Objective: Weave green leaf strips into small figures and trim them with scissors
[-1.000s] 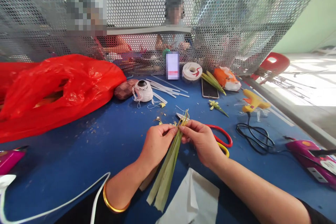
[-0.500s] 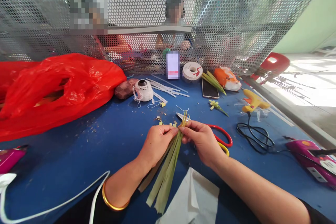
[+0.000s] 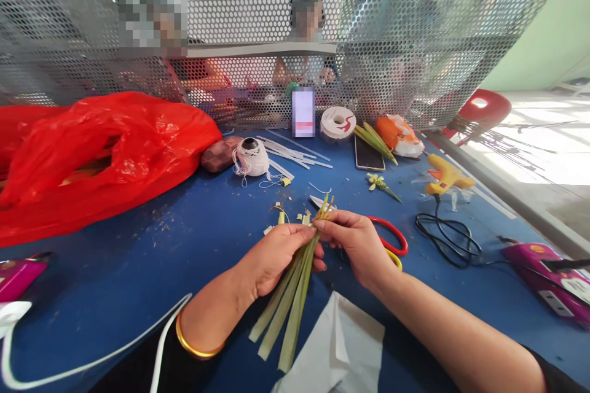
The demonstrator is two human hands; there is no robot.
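Observation:
Between my two hands is a bundle of green leaf strips (image 3: 292, 313), pinched near its narrow upper end, with the flat tails fanning down toward me. My left hand (image 3: 276, 253) is closed on the bundle, thumb on top and fingertips showing behind the strips. Against the same spot my right hand (image 3: 353, 239) pinches with thumb and forefinger. Scissors with red and yellow handles (image 3: 391, 234) lie partly under my right hand, blades beyond the bundle. Small leaf scraps (image 3: 281, 217) are scattered just past my left hand. White paper (image 3: 338, 344) lies below the strips.
A red plastic bag (image 3: 110, 153) fills the left. At the back are a thread cone (image 3: 251, 159), white sticks (image 3: 295, 153), an upright phone (image 3: 303, 113) and a ribbon roll (image 3: 338, 123). A yellow glue gun (image 3: 447, 175) and magenta power strip (image 3: 548, 276) are right. Perforated mesh (image 3: 258, 12) stands behind.
My left hand has turned, so its fingers now show behind the strips. The strip tails have shifted and separated more. My right hand stays nearly in place.

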